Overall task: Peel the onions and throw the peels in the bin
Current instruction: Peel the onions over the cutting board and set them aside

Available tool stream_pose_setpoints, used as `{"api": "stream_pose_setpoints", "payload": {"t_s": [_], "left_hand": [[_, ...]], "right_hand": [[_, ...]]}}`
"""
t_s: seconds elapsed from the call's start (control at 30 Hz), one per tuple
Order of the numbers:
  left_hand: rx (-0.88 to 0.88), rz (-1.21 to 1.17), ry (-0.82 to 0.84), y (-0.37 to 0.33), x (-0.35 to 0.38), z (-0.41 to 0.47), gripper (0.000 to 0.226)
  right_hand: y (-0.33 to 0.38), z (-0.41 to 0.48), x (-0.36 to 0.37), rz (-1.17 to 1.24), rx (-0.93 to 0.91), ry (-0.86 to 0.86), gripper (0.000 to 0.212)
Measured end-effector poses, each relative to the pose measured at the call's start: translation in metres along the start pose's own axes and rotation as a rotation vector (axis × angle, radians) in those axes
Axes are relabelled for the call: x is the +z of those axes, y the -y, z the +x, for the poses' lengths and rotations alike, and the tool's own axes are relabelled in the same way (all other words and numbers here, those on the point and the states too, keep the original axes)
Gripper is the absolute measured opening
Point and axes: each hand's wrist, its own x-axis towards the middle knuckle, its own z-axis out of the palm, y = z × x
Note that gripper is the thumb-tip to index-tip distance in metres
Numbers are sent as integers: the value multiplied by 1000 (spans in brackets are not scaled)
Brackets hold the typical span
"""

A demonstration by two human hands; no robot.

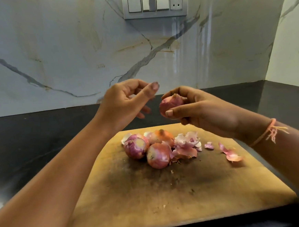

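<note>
My right hand grips a red onion above the far edge of the wooden cutting board. My left hand hovers just left of that onion with fingers loosely curled, holding nothing I can see. Three more onions lie together on the board: one at the left, one in front and one behind. Loose pink peels lie beside them, with more scraps toward the right of the board.
The board lies on a dark countertop against a marble-patterned wall. A switch panel with a socket is mounted on the wall above. No bin shows in view.
</note>
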Motion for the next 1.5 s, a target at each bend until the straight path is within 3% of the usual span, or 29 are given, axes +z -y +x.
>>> {"api": "stream_pose_setpoints", "payload": {"t_s": [0.17,0.33,0.5,0.57,0.7,0.77,0.87,1.0,1.1,1.5], "left_hand": [[-61,-32,81,-7,13,-6,40],[-165,-150,23,-2,15,-4,12],[-249,-268,15,-3,16,-4,7],[-221,-211,-10,-1,19,-5,6],[-41,130,-121,4,24,-7,8],[-11,160,-137,5,25,-7,6],[-35,110,-98,4,27,-8,5],[-174,-129,18,3,28,-8,19],[-189,-169,-1,5,27,-7,18],[-38,-28,-50,1,27,-9,10]], "right_hand": [[0,18,-2,-65,31,27,44],[0,25,-2,-142,-12,44,40],[-8,23,-1,-87,-70,30,40],[-12,21,1,-88,-106,5,39],[-17,19,1,-116,-150,-40,38],[-18,18,-1,-106,-154,-24,39],[-19,16,-3,-46,-143,4,40],[-23,15,-5,-58,-178,0,39],[-24,15,-5,-88,-195,1,40],[-26,16,-7,-2,-177,11,52]]}}
